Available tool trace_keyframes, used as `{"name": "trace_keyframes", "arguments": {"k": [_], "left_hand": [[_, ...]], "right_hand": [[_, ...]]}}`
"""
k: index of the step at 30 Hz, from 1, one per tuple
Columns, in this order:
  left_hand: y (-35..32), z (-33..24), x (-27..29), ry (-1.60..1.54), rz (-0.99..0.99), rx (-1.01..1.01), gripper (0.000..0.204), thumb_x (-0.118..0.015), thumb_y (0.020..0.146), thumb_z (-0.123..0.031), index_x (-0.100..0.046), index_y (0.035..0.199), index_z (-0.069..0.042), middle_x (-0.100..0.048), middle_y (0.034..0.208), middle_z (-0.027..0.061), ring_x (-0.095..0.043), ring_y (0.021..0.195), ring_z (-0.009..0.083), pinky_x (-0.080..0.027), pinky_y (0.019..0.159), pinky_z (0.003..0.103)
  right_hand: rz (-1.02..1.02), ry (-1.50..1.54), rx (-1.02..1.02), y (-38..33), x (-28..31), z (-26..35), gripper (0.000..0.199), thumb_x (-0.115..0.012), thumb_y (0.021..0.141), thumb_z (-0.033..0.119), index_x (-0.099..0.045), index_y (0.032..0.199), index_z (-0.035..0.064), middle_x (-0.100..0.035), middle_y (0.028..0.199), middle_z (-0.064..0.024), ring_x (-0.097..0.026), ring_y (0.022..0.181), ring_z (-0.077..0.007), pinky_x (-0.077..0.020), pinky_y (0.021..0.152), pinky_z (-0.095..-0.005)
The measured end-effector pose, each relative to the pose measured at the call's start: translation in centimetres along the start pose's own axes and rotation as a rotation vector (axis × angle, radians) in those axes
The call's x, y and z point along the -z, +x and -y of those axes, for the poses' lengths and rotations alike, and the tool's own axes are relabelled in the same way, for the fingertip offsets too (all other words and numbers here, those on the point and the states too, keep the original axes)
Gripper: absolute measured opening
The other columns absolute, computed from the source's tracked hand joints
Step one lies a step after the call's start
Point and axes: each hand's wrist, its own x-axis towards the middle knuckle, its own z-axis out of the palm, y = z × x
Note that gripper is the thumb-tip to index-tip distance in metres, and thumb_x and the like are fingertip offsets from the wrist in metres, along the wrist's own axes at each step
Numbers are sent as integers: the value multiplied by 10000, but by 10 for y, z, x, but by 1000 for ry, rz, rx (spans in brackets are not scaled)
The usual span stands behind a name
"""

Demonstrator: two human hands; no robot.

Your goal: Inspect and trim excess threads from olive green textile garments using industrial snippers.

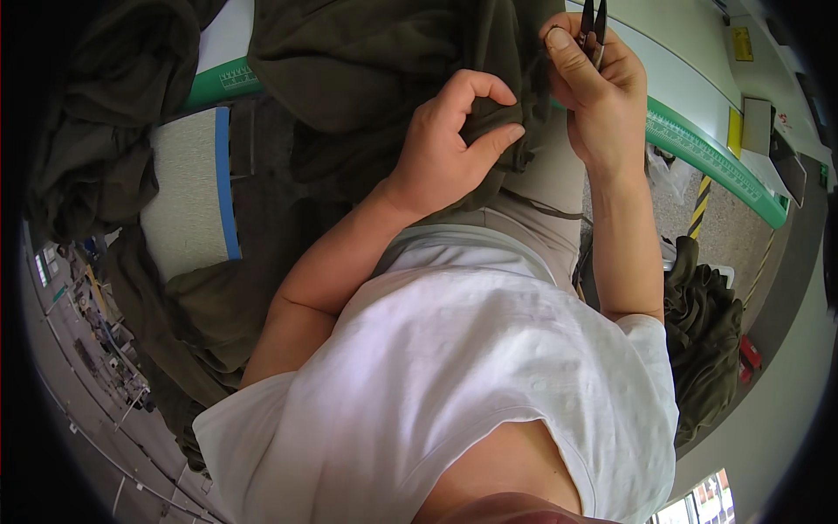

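Dark olive-green fabric (375, 61) hangs over the table edge and down in front of me. My left hand (449, 144) is at the fabric's right part, thumb and forefinger curved apart with a gap between them; its other fingers are mostly hidden. Farther right and higher, my right hand (602, 92) holds a pair of dark thread snips (597, 31), blades pointing away from me. Its thumb and forefinger are pinched together next to the fabric's edge. Whether a thread or a bit of cloth is in that pinch is too small to tell.
The white table has a green edge (698, 148) with a printed ruler scale. At left stands a pale panel with a blue edge (229, 183), with more olive fabric (96, 113) around it. Another olive heap (703, 349) lies at right, near yellow-black floor tape (700, 207).
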Motion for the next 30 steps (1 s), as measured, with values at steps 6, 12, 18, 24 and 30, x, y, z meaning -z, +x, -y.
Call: {"name": "trace_keyframes", "arguments": {"k": [6,12,18,24,30], "left_hand": [[1,1,-2,-141,-23,87,324,-715,761,-6,-513,1013,-36,-584,858,33,-541,702,84,-445,624,227],[0,-4,-6,-158,-45,143,328,-726,772,-39,-507,1016,-38,-560,803,15,-519,675,69,-437,617,213],[2,-8,-3,-186,-81,90,288,-689,825,-56,-508,1049,-36,-545,799,-8,-499,683,51,-429,625,201],[5,-15,0,-173,-123,102,270,-613,874,-14,-491,1113,-36,-541,854,-6,-481,710,45,-414,640,194],[8,-15,-7,-250,-154,8,355,-604,869,4,-429,1176,-27,-548,863,16,-487,728,56,-417,654,200]], "right_hand": [[563,621,549,31,17,-28,103,-654,879,126,-640,914,29,-505,617,62,-402,490,-24,-274,443,-187],[32,-68,-122,-1,14,14,105,-655,883,137,-641,913,37,-519,649,66,-403,524,-20,-275,475,-182],[29,-90,-56,-5,14,8,121,-633,886,79,-642,972,-6,-496,677,56,-324,496,-10,-209,440,-193],[-27,-129,-34,-16,13,7,116,-639,878,76,-643,969,4,-491,667,59,-335,506,-7,-219,449,-190],[-65,-362,91,-27,9,14,89,-651,860,65,-631,933,17,-498,666,64,-347,530,-4,-244,474,-182]]}}
